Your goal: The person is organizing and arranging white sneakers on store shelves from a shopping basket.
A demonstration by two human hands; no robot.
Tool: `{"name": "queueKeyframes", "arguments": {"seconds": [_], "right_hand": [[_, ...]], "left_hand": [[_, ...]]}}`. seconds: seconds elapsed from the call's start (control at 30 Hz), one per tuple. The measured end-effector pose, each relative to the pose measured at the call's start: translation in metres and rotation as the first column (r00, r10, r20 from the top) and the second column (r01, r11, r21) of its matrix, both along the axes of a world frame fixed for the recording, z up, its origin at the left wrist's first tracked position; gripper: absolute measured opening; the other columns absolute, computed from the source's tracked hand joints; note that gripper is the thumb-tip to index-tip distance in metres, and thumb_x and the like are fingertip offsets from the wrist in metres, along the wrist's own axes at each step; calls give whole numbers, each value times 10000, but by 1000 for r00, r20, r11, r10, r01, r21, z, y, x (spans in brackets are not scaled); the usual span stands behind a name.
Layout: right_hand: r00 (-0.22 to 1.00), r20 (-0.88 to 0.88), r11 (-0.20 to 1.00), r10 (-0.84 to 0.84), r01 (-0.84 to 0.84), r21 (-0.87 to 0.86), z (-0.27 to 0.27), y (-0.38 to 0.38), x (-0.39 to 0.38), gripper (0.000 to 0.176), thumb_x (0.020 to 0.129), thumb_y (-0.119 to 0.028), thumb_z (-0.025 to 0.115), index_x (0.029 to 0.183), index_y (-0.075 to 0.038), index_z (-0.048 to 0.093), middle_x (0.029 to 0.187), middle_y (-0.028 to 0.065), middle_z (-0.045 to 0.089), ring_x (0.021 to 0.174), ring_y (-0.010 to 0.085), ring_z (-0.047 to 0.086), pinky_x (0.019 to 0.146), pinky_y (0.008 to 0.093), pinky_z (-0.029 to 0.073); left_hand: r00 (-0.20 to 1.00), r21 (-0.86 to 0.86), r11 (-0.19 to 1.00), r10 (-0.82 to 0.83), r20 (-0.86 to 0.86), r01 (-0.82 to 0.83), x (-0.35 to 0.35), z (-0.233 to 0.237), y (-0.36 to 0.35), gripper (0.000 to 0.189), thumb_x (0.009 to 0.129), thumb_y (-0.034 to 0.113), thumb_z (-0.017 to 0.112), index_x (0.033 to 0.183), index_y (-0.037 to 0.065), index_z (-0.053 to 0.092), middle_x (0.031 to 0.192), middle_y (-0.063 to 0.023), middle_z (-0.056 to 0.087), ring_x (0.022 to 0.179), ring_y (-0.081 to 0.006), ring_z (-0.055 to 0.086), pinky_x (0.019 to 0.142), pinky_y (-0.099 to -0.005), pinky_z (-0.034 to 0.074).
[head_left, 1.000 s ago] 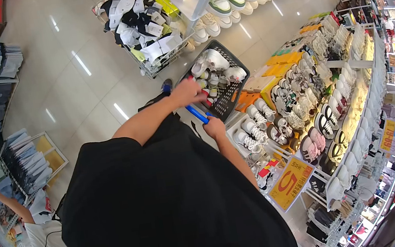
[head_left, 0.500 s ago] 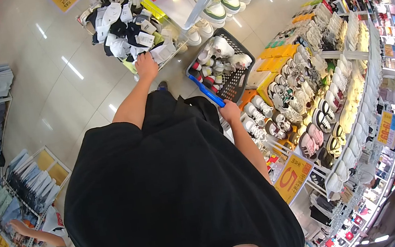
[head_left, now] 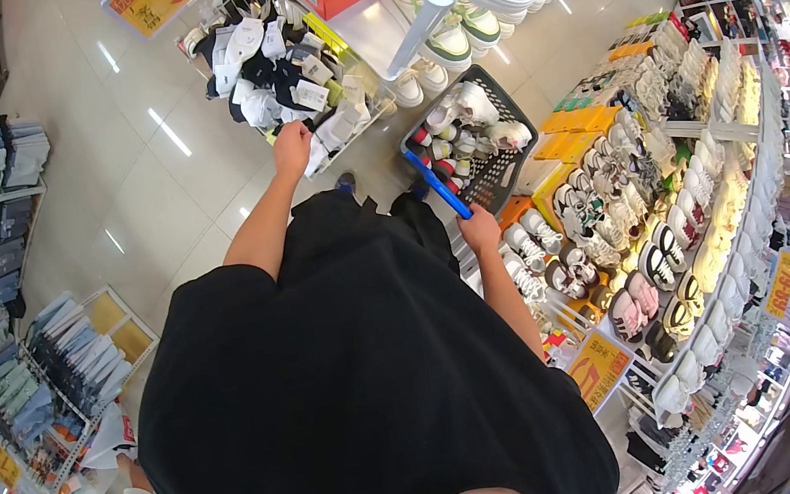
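Gripping blue basket handle [head_left: 439, 186] in right hand [head_left: 480, 227], apparently at reach stage with left hand [head_left: 293, 145] beside socks [head_left: 275, 74], cannot tell if empty, probably calling for pinch next

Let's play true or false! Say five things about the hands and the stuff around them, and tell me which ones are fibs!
1. The right hand grips the blue handle of the basket. True.
2. The basket is filled with bananas. False: it holds shoes.
3. The left hand is next to the bin. True.
4. Everything in the bin is red. False: the heap shows lots of black and white.
5. The big shirt is yellow. False: the shirt is black.
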State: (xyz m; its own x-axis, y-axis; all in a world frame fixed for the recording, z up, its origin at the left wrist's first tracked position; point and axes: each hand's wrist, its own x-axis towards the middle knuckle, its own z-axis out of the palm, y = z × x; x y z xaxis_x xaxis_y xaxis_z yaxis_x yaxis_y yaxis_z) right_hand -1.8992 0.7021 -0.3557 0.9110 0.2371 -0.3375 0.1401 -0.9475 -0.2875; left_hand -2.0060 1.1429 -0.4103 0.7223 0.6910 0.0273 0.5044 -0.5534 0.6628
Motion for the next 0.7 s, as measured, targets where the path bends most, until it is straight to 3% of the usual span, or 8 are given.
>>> {"name": "queueKeyframes", "arguments": {"seconds": [0.07, 0.2, 0.3, 0.5, 0.7], "right_hand": [[1000, 16, 1000, 0, 1, -15, 0, 2, 2, 296, 853, -385, 698, 986, -120, 709, 950, 187, 735, 954, 413, 694, 827, 516, 538], [1000, 17, 1000, -3, 4, -20, -3, -2, -1, 296, 843, -382, 703, 985, -123, 714, 941, 190, 736, 945, 414, 697, 824, 515, 541], [1000, 13, 999, -22, 23, -31, 1, 2, 0, 265, 804, -305, 693, 1006, -138, 724, 967, 179, 741, 965, 404, 701, 843, 522, 547], [1000, -5, 999, -22, 22, -30, 6, 2, -2, 275, 800, -308, 684, 1009, -133, 720, 964, 188, 737, 962, 411, 694, 844, 517, 543], [999, 35, 1000, -9, 9, -13, -2, -3, -2, 273, 821, -346, 713, 970, -118, 718, 930, 185, 734, 936, 409, 694, 815, 515, 540]], "left_hand": [[999, -104, 994, -39, 3, 39, 1, 1, 8, 206, 830, 199, 775, 944, 59, 676, 955, -128, 684, 921, -331, 670, 793, -447, 533], [964, -19, 989, -144, -221, 144, -9, -2, 2, 268, 830, 270, 790, 984, 77, 685, 997, -134, 702, 964, -349, 676, 813, -473, 532], [945, -57, 995, -100, -311, 86, -9, -2, -7, 241, 863, 272, 759, 995, 91, 672, 1004, -138, 704, 972, -352, 676, 816, -485, 530], [987, -37, 999, -15, -161, 9, -4, 12, -11, 170, 918, 212, 700, 1002, 91, 617, 971, -154, 707, 946, -374, 677, 784, -495, 516], [965, -97, 971, 229, 128, -217, 0, 4, -3, 149, 951, 179, 674, 1014, 67, 599, 986, -175, 712, 951, -377, 682, 774, -471, 514]]}}
